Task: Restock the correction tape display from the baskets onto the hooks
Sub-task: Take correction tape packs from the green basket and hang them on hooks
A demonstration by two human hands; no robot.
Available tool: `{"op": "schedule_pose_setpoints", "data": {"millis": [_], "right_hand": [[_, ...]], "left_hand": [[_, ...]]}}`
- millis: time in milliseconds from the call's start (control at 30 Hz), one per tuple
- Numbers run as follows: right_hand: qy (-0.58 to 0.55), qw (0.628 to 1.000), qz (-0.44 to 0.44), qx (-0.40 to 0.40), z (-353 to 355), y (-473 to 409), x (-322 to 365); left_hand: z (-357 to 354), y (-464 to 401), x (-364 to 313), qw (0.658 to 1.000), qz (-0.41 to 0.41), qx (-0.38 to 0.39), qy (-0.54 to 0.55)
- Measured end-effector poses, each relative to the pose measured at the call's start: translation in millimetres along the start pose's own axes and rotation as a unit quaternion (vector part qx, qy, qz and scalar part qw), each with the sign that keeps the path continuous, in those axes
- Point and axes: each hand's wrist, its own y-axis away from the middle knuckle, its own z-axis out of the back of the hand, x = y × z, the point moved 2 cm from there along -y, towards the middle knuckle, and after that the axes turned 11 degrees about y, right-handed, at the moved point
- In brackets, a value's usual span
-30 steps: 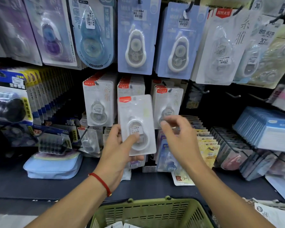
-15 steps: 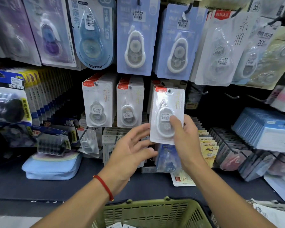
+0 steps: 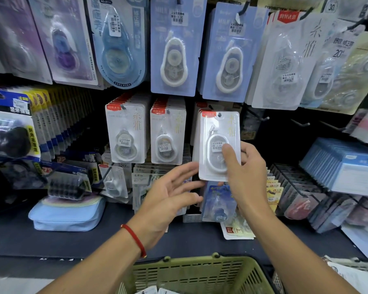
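Nearest, at bottom edge: olive-green slotted plastic basket (image 3: pixel 200 272), white packets partly visible inside

Above basket: left hand (image 3: pixel 168 200) with red cord bracelet (image 3: pixel 135 240) at wrist, fingers straight and spread, holding nothing, fingertips just beside lower left corner of held pack

Right hand (image 3: pixel 245 172) gripping white carded correction tape blister pack (image 3: pixel 218 143), thumb pressed on front of clear bubble, fingers behind right edge; pack upright, hang hole near black peg; whether seated on hook cannot be told

On dark shelf (image 3: pixel 94 240) at left: pale blue soft pouch (image 3: pixel 67 215), lying flat

Behind, middle row: two hanging stacks of matching white correction tape packs (image 3: pixel 125 134) to left of held pack, bare black hooks (image 3: pixel 261 117) to right

Farthest, top row: larger blue carded correction tape packs (image 3: pixel 174 47) hanging side by side
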Motion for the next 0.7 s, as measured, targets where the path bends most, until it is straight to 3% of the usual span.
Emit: {"op": "schedule_pose_setpoints", "data": {"millis": [133, 233, 333, 467, 567, 700], "right_hand": [[-0.028, 0.999, -0.025, 0.002, -2, -1, 1], [0.098, 0.994, -0.009, 0.042, -2, -5, -8], [0.35, 0.934, 0.07, 0.029, -2, 0, -19], [0.437, 0.838, 0.326, 0.033, -14, 7, -22], [0.465, 0.819, 0.329, 0.071, -30, -3, -28], [0.514, 0.793, 0.312, 0.103, -50, -31, -35]], "left_hand": [[-1, -1, 1, 1.0, 0.0, 0.006, -0.009], [4, -4, 0, 0.994, -0.03, -0.026, -0.102], [12, -6, -4, 0.956, -0.087, -0.053, -0.275], [27, -19, -4, 0.861, -0.156, -0.056, -0.48], [36, -30, 2, 0.832, -0.162, -0.055, -0.527], [43, -35, 13, 0.823, -0.159, -0.037, -0.544]]}}
